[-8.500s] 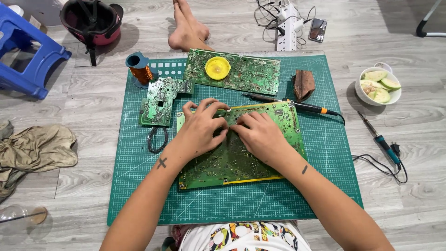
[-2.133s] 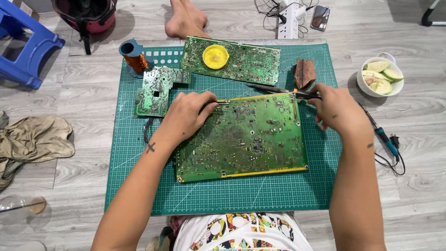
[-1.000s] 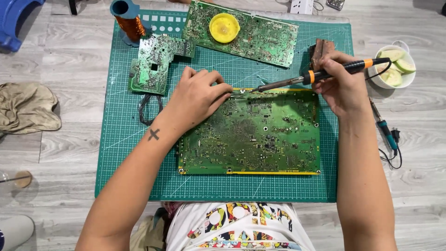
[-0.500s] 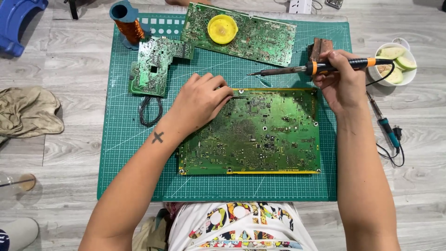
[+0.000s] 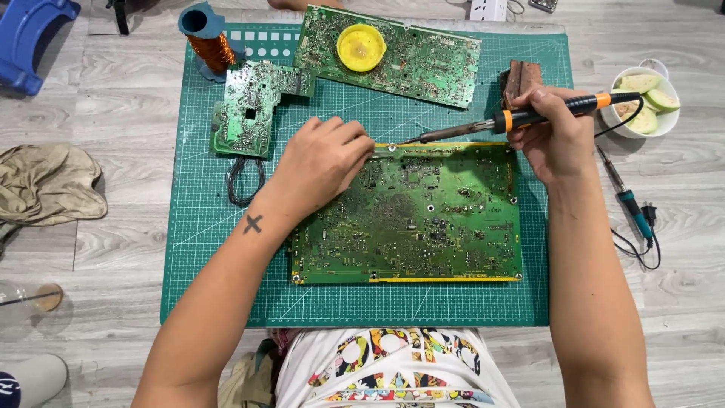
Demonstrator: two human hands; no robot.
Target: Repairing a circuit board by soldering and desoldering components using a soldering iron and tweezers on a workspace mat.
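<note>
The right hand grips a black, orange-banded soldering iron, tip aimed toward 9 o'clock at the large green circuit board on the green cutting mat. The left hand, fingers curled, steadies the board's 12 o'clock edge.

left hand palm-down; right hand fist-gripped

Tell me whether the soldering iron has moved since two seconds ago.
Yes. The soldering iron, then lying on the green mat beyond the large circuit board, is now lifted in the right hand, tip toward the board's far edge.
</note>
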